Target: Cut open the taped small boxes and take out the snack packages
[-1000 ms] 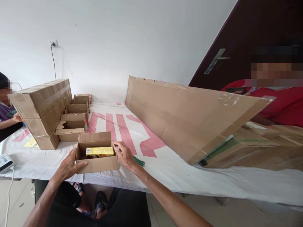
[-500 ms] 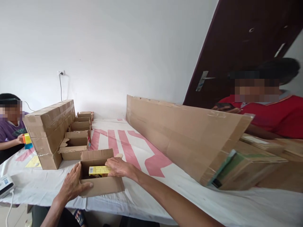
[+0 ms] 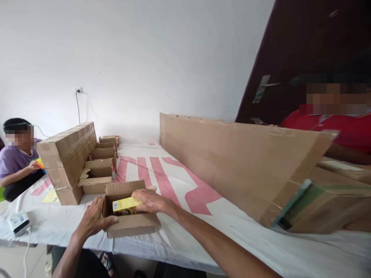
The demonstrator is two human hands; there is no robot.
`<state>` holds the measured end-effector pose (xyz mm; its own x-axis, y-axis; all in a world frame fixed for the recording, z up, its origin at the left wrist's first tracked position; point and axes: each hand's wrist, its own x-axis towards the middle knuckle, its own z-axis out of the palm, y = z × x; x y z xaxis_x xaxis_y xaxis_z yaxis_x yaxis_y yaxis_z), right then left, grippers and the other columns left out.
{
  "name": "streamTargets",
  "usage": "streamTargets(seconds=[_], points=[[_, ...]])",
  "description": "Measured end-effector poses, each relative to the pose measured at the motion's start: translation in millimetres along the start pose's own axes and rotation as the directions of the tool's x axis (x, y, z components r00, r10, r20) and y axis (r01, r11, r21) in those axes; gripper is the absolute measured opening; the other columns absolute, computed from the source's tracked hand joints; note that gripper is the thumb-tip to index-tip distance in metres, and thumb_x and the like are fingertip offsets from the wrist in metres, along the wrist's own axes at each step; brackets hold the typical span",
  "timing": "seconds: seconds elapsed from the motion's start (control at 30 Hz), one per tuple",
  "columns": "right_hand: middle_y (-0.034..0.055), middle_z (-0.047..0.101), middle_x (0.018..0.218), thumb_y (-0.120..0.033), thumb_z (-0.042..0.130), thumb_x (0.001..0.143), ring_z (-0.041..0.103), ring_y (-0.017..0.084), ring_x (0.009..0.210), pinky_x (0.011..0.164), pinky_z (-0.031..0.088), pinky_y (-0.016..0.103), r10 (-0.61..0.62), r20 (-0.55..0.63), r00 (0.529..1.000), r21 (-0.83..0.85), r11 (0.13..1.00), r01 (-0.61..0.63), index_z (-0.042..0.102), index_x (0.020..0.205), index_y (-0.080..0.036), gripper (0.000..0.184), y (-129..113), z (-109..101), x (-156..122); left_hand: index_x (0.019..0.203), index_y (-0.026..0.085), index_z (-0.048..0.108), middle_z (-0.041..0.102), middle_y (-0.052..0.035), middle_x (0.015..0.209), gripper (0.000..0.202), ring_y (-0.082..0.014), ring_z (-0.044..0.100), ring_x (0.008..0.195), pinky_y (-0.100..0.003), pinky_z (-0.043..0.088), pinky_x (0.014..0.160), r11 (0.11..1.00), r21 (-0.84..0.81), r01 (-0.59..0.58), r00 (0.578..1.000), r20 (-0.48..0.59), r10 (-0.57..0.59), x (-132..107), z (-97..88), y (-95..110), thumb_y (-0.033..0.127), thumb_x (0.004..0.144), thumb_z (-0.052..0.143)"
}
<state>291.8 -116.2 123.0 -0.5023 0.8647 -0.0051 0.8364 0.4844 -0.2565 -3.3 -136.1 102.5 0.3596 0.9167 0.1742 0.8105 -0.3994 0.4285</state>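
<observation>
An open cardboard box (image 3: 135, 226) sits near the table's front edge. My left hand (image 3: 94, 218) grips its left end, thumb over the front wall and fingers along the side. Inside the box is a small yellow carton (image 3: 123, 204), tilted, its right end up. My right hand (image 3: 150, 201) reaches over the box's right end and is closed on the carton's right end; its fingertips are partly hidden. Just beyond, another open cardboard box (image 3: 97, 186) stands at the front of a row.
Stacked closed boxes (image 3: 68, 166) line the left. A tall cardboard panel (image 3: 232, 162) and more boxes (image 3: 342, 204) stand on the right. A white device with a cable (image 3: 19, 222) lies on the white tablecloth (image 3: 185, 241). One person sits at left, another in red at right.
The yellow carton has gone from lying nearly level to tilted, its right end raised with my right hand. My left hand keeps its hold on the box. The whole view has shifted slightly.
</observation>
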Motion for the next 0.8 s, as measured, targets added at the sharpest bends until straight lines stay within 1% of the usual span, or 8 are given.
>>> streamTargets(seconds=[0.07, 0.13, 0.23, 0.33, 0.43, 0.53, 0.63, 0.8], points=[[0.0119, 0.076, 0.126, -0.034, 0.079, 0.087, 0.070, 0.032, 0.116, 0.087, 0.050, 0.035, -0.036, -0.095, 0.995, 0.104, 0.993, 0.046, 0.073, 0.121, -0.020, 0.038, 3.4, -10.6, 0.5, 0.132, 0.020, 0.068, 0.074, -0.0181, 0.129, 0.067, -0.0442, 0.067, 0.126, -0.058, 0.051, 0.108, 1.000, 0.009, 0.014, 1.000, 0.020, -0.015, 4.2, -12.3, 5.6, 0.062, 0.080, 0.078], [0.0093, 0.078, 0.118, -0.034, 0.080, 0.085, 0.071, 0.029, 0.107, 0.083, 0.050, 0.033, -0.056, -0.152, 0.987, 0.218, 0.972, 0.089, 0.075, 0.117, -0.021, 0.035, 7.1, -24.5, 2.7, 0.133, 0.018, 0.067, 0.073, -0.0194, 0.133, 0.069, -0.0443, 0.065, 0.129, -0.059, 0.049, 0.112, 0.999, -0.033, 0.007, 1.000, -0.026, -0.008, 12.4, -22.3, 10.4, 0.055, 0.077, 0.083], [0.0057, 0.079, 0.114, -0.032, 0.082, 0.081, 0.071, 0.024, 0.099, 0.080, 0.051, 0.031, -0.117, -0.199, 0.973, 0.368, 0.911, 0.185, 0.076, 0.120, -0.022, 0.041, 11.0, -46.5, 7.7, 0.136, 0.020, 0.064, 0.074, -0.0149, 0.135, 0.070, -0.0384, 0.069, 0.127, -0.054, 0.053, 0.111, 0.967, -0.248, -0.063, 0.998, -0.027, 0.058, 27.8, -28.8, 15.8, 0.052, 0.077, 0.086], [0.0049, 0.079, 0.114, -0.031, 0.083, 0.079, 0.071, 0.023, 0.096, 0.078, 0.052, 0.030, -0.117, -0.191, 0.975, 0.460, 0.866, 0.194, 0.076, 0.122, -0.020, 0.044, 9.9, -63.2, 12.9, 0.134, 0.020, 0.062, 0.078, -0.0111, 0.123, 0.075, -0.0334, 0.076, 0.110, -0.048, 0.062, 0.096, 0.863, -0.505, -0.031, 0.999, -0.001, 0.036, 39.3, -29.3, 20.0, 0.054, 0.073, 0.090], [0.0052, 0.077, 0.114, -0.030, 0.084, 0.078, 0.071, 0.022, 0.097, 0.080, 0.054, 0.030, -0.096, -0.195, 0.976, 0.513, 0.838, 0.185, 0.075, 0.123, -0.018, 0.048, 7.3, -68.9, 17.9, 0.137, 0.017, 0.061, 0.079, -0.0121, 0.123, 0.087, -0.0338, 0.077, 0.111, -0.049, 0.064, 0.096, 0.720, -0.694, -0.021, 1.000, -0.020, 0.010, 42.3, -30.7, 24.1, 0.056, 0.067, 0.095], [0.0073, 0.074, 0.119, -0.035, 0.086, 0.079, 0.070, 0.023, 0.104, 0.087, 0.057, 0.033, -0.058, -0.277, 0.959, 0.603, 0.767, 0.221, 0.071, 0.130, -0.016, 0.057, 10.0, -60.5, 21.7, 0.127, 0.016, 0.068, 0.081, -0.0114, 0.116, 0.078, -0.0344, 0.077, 0.109, -0.048, 0.064, 0.098, 0.663, -0.749, 0.022, 1.000, 0.017, -0.014, 37.9, -33.0, 26.9, 0.056, 0.066, 0.097], [0.0104, 0.070, 0.127, -0.049, 0.083, 0.085, 0.068, 0.025, 0.112, 0.093, 0.059, 0.037, 0.015, -0.388, 0.921, 0.712, 0.640, 0.289, 0.062, 0.142, -0.016, 0.070, 18.7, -38.2, 22.4, 0.116, 0.016, 0.070, 0.081, -0.0075, 0.104, 0.071, -0.0312, 0.079, 0.097, -0.043, 0.067, 0.085, 0.635, -0.768, 0.083, 0.995, 0.028, -0.096, 31.6, -32.5, 26.0, 0.054, 0.064, 0.099], [0.0099, 0.074, 0.125, -0.063, 0.086, 0.081, 0.070, 0.026, 0.114, 0.092, 0.061, 0.037, 0.065, -0.336, 0.940, 0.867, 0.411, 0.281, 0.061, 0.138, -0.021, 0.075, 32.7, 7.4, 14.7, 0.113, 0.015, 0.071, 0.081, -0.0071, 0.098, 0.073, -0.0268, 0.079, 0.086, -0.033, 0.065, 0.069, 0.556, -0.820, 0.137, 0.973, 0.007, -0.229, 26.9, -25.1, 18.1, 0.053, 0.059, 0.102]])
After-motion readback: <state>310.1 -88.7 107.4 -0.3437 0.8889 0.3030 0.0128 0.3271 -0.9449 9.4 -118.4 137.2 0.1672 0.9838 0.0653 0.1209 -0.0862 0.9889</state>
